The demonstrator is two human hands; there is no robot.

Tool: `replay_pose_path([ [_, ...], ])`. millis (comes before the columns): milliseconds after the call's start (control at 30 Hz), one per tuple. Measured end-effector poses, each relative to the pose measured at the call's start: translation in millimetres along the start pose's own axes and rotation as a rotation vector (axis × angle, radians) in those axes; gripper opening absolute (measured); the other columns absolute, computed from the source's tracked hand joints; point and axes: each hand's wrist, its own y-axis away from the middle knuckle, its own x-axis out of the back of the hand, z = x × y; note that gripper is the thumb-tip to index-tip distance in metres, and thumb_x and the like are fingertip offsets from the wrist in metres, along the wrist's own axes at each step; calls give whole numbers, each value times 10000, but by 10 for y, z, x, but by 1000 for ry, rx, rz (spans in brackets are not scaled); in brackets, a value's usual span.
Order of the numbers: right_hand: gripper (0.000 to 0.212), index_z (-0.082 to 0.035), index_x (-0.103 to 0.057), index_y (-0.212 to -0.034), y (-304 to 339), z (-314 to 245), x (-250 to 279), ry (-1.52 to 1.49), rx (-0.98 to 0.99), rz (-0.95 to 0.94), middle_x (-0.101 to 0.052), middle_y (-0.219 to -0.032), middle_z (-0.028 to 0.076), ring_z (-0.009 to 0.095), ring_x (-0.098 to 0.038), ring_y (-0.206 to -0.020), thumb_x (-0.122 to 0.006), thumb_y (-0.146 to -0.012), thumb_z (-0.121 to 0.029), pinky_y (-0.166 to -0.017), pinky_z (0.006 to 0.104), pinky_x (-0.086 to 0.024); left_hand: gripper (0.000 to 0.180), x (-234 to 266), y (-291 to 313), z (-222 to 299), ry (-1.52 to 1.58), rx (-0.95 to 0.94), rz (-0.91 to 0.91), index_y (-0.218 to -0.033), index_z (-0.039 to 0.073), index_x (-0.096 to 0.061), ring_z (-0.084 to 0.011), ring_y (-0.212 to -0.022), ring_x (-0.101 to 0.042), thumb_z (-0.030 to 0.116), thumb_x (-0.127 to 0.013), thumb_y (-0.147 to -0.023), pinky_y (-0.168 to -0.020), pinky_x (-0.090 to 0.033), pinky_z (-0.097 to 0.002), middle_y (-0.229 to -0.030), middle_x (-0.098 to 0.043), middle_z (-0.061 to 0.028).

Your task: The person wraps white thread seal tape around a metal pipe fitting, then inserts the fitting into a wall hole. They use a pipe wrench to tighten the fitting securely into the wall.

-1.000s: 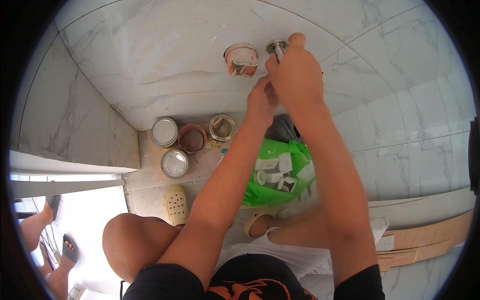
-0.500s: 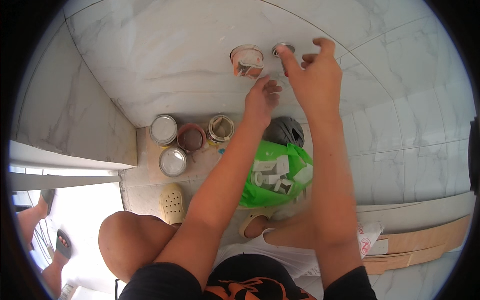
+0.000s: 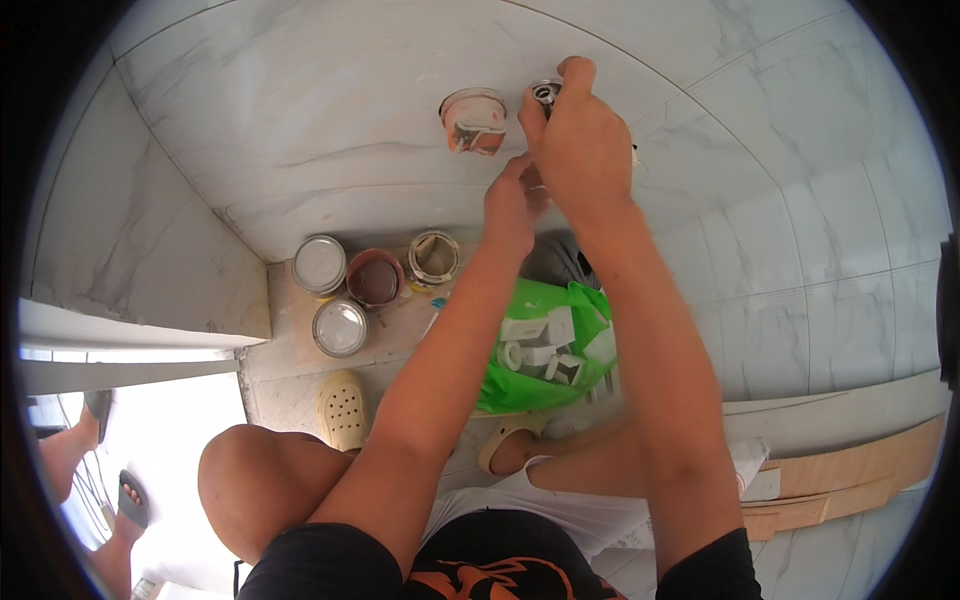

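My right hand [image 3: 583,150] is closed on a round silver metal fitting [image 3: 545,93] at the tiled wall, its thumb on one side and the index finger on the other. The fitting has a dark ring in its centre, and its lower part is hidden by the hand. Just below, my left hand [image 3: 514,205] is held close to the wall with curled fingers, partly behind the right hand and slightly blurred. What those fingers hold, if anything, is hidden. Left of the fitting, a round hole [image 3: 473,122] with a broken orange and whitish lining opens in the wall.
Several round cans stand at the wall's foot, including a silver-lidded can [image 3: 319,265] and a reddish-brown pot [image 3: 375,277]. A green plastic bag [image 3: 505,385] with white boxes lies between my feet. Cardboard strips [image 3: 850,470] lie at right. Another person's sandalled foot [image 3: 133,500] is at left.
My right hand has moved left and its fingers have closed around the metal fitting. My left hand has shifted slightly, now partly behind the right. The whole view has turned a little.
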Motion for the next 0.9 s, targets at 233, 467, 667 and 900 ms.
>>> replay_pose_path([
  [233,493,85,-480,-1229,44,-68,-76,-751,-570,153,-729,-785,163,254,-753,-701,-747,-964,-235,-613,336,-605,294,-5,-96,-58,117,35,-49,-1107,45,-661,-160,-817,-601,315,-626,-996,-725,-484,-318,-996,-687,-64],
  [467,406,127,-489,-1216,6,-96,-141,-1701,-1073,212,-692,-1012,225,326,-748,-852,-655,-1025,-190,-757,416,-693,297,147,-229,10,181,47,-26,-1105,32,-615,-200,-867,-622,309,-625,-998,-736,-497,-324,-1036,-667,-109],
  [667,284,112,-541,-1198,-36,-11,-271,-2263,-1348,387,-659,-1127,211,346,-722,-982,-596,-1067,-134,-830,431,-705,332,269,-366,-27,379,110,-123,-1215,7,-603,-258,-1000,-630,269,-604,-1009,-856,-538,-384,-1130,-640,-121],
  [900,379,142,-523,-1281,-62,-45,-354,-2458,-1257,451,-653,-1250,291,401,-701,-1112,-562,-1087,-180,-927,449,-678,412,214,-205,26,186,-5,-299,-1255,4,-641,-215,-962,-676,337,-537,-1036,-845,-554,-352,-1132,-710,-96],
])
